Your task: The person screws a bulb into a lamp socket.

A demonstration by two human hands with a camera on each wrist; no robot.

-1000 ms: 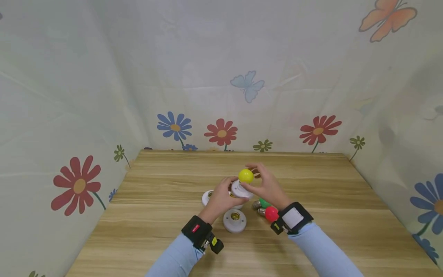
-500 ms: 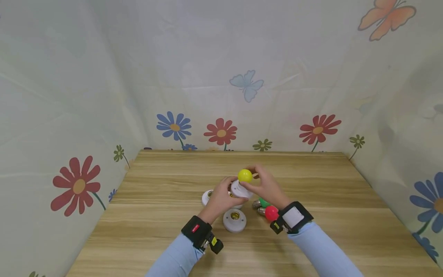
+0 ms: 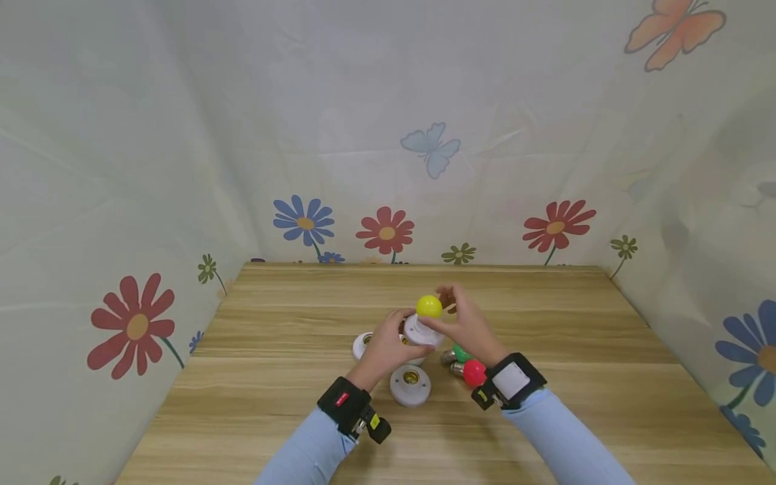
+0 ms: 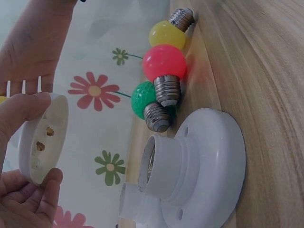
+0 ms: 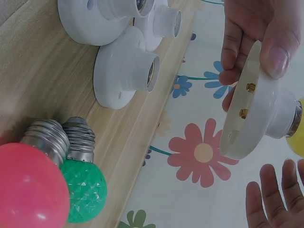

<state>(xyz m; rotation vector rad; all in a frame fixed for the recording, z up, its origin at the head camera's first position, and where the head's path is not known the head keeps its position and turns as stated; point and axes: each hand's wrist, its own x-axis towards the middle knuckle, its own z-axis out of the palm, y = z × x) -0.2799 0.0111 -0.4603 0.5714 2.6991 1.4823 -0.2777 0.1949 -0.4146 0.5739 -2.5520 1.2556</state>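
My left hand (image 3: pixel 389 342) grips the rim of a white lamp holder (image 3: pixel 418 331) above the table, its underside with brass screws showing in the right wrist view. A yellow light bulb (image 3: pixel 429 306) stands in that holder's socket, a metal strip of its base visible at the joint. Around the bulb is my right hand (image 3: pixel 468 327): the thumb lies at its near side, while the fingers (image 5: pixel 270 194) look straight, spread and apart from the glass. A white lamp holder (image 3: pixel 410 385) lies in front of the left hand, socket up; another lamp holder (image 3: pixel 360 345) sits left.
A third lamp holder (image 5: pixel 156 23) on the table is partly hidden. Beneath the right wrist lie a red bulb (image 3: pixel 475 372) and a green bulb (image 3: pixel 462 353). Another yellow bulb (image 4: pixel 167 35) lies beside them. A flowered curtain (image 3: pixel 339 135) stands behind the wooden table (image 3: pixel 291 404).
My right hand's fingers came closer to the yellow bulb, then drew away from it again. The left hand and the lamp holder stay almost still.
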